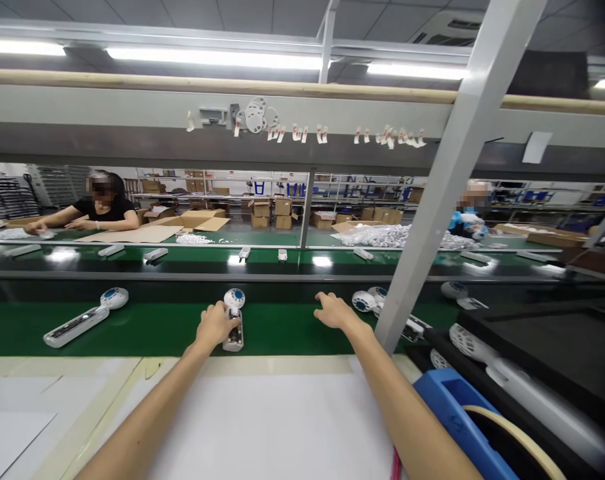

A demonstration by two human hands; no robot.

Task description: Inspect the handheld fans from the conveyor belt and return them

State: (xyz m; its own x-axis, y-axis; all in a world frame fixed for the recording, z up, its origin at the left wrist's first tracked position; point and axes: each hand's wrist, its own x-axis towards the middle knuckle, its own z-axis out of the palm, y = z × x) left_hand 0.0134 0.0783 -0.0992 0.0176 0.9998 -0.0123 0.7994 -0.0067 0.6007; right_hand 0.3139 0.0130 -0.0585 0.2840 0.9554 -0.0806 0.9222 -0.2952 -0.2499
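1. Left hand (215, 325): arm extended forward, fingers clenched over the neck of a white handheld fan (234, 320), grasping it.
2. Fan: upright lengthwise on the green conveyor belt (147, 330), blue-centred head pointing away from the person.
3. Right hand (336, 311): arm extended forward, palm down over the belt, fingers spread, released, near further white fans (364, 301).

Bright fluorescent tubes (215, 59), warped edges
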